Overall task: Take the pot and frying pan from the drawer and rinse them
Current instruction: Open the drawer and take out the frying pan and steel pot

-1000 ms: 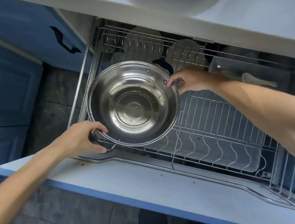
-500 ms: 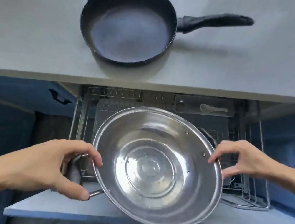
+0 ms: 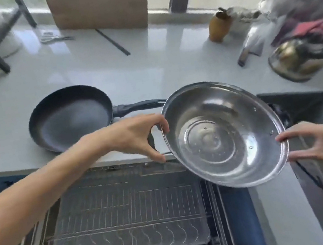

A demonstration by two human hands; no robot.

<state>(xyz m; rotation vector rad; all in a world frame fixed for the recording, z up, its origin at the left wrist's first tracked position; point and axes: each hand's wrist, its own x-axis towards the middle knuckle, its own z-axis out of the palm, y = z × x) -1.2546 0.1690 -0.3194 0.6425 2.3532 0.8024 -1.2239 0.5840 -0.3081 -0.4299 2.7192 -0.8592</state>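
Note:
I hold a shiny steel pot point(image 3: 220, 136) in the air, tilted toward me, above the counter edge and the open drawer point(image 3: 125, 216). My left hand point(image 3: 137, 139) grips its left handle. At the pot's right rim, my right hand point(image 3: 322, 142) pinches the other handle. The dark frying pan point(image 3: 69, 116) rests on the white counter to the left of the pot, its black handle pointing right and ending behind the pot's rim. The drawer's wire rack lies open below my left arm.
A dark sink point(image 3: 303, 105) opens just right of the pot. At the back right stand a brown bottle point(image 3: 219, 25), a cleaver point(image 3: 252, 45) and a glass lid over a pot point(image 3: 299, 56). A cardboard box point(image 3: 100, 6) stands at the back of the white counter point(image 3: 146, 65).
The pot has risen out of the drawer and moved right, up to counter height near the sink. Both hands kept their hold. My view lifted from the drawer to the counter.

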